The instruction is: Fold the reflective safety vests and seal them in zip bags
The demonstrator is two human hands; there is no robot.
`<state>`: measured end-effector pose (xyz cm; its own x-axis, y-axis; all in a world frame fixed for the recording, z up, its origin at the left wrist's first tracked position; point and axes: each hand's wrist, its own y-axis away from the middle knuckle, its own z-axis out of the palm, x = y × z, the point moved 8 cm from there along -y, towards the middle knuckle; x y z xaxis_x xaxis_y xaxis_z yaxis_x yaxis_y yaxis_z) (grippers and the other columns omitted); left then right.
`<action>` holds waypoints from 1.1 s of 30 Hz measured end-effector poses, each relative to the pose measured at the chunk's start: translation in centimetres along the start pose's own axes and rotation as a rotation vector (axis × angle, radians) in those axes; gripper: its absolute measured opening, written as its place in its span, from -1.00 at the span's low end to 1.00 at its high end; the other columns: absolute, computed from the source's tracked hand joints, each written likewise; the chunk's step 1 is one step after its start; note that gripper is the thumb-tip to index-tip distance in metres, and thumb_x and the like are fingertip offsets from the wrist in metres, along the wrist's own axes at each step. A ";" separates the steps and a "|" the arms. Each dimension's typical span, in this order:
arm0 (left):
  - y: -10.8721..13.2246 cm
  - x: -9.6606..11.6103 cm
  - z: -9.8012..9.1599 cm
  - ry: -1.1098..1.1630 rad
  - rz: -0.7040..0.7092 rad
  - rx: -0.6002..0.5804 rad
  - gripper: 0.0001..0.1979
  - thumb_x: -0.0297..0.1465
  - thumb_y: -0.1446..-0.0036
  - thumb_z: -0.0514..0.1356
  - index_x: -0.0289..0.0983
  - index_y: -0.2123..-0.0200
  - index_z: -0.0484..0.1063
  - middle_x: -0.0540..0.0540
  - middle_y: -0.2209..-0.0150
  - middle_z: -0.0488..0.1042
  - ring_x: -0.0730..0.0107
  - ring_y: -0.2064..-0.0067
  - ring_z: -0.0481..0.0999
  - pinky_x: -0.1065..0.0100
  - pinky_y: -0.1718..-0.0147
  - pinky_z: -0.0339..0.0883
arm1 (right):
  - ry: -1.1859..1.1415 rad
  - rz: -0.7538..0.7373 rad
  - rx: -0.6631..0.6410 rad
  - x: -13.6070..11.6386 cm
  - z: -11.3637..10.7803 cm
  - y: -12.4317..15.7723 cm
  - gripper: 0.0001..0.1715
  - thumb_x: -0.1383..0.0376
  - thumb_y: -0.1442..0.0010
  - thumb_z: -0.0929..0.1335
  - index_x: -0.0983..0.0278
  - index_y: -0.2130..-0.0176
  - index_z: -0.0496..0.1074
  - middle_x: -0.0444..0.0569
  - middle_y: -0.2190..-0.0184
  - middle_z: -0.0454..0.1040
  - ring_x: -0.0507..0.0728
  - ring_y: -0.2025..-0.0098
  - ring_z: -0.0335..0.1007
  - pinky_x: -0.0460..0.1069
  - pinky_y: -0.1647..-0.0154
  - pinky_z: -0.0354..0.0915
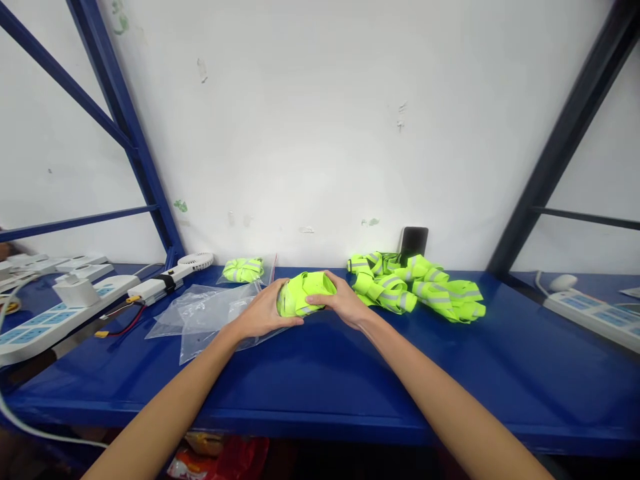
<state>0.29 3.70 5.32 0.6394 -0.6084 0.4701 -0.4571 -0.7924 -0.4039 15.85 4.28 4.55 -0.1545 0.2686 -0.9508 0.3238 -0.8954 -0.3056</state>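
A rolled bundle of neon-yellow reflective strap (311, 288) is held just above the blue tabletop. My left hand (264, 308) is closed around its left end, where clear plastic seems to cover part of it. On the right end, my right hand (341, 299) grips the strap with the thumb across the front. Clear plastic bags (205, 319) lie flat to the left, partly under my left hand. Behind them rests another strap bundle (243, 270) in a clear bag. Several loose reflective strap bundles (387, 287) lie to the right of my hands.
A black phone-like object (414, 243) leans against the wall. At the left are a white handheld fan (196, 261), a battery pack with wires (149, 289) and a power strip (65, 317). Another power strip (595, 313) lies at the right. Blue shelf posts (143, 167) flank the table.
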 end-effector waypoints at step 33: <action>0.0 1.7 -0.7 -0.054 0.188 0.112 -0.28 -0.23 0.04 0.31 -0.19 -0.18 0.14 -0.16 -0.10 0.33 0.10 -0.08 0.38 0.15 -0.06 0.25 | 0.849 -0.308 -0.091 -1.1 4.1 1.1 -0.33 0.04 -0.27 0.24 0.26 -0.24 0.05 0.14 -0.06 0.20 0.26 -0.10 0.14 0.23 -0.13 0.15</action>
<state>0.95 2.69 6.65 0.5828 -0.7393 0.3372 -0.5018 -0.6538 -0.5663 12.57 1.59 5.45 0.4819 0.6955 -0.5329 0.4606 -0.7185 -0.5212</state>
